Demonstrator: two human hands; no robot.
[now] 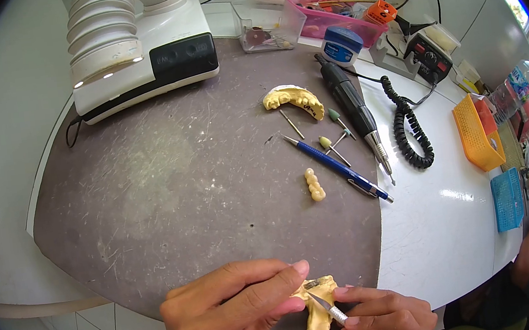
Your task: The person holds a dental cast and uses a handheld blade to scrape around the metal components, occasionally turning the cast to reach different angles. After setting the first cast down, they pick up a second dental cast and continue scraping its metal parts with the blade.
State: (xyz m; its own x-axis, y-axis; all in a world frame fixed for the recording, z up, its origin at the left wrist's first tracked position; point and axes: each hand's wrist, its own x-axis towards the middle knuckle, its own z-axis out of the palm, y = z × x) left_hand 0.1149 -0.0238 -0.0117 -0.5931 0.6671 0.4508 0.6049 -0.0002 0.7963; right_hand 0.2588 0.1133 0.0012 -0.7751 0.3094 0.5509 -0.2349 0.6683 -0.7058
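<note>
- The left hand (pixel 236 315) pinches one side of a pale-yellow dental cast (pixel 319 328) at the near edge of the worktop (pixel 154 229); the cast looks matte and uneven, with a dark grey patch near its top.
- The right hand (pixel 389 317) grips a silver knife (pixel 337 314), blade over the cast, a fingertip touching it.
- Beyond, a wide scratched stretch gives room leftward of the tooth bridge (pixel 314 185).
- Blue pencil (pixel 336 166) and black handpiece (pixel 350 102) crowd the brown surface's right edge.
- White hose unit (pixel 142 65) and pink basket (pixel 310 21) bound the back.
</note>
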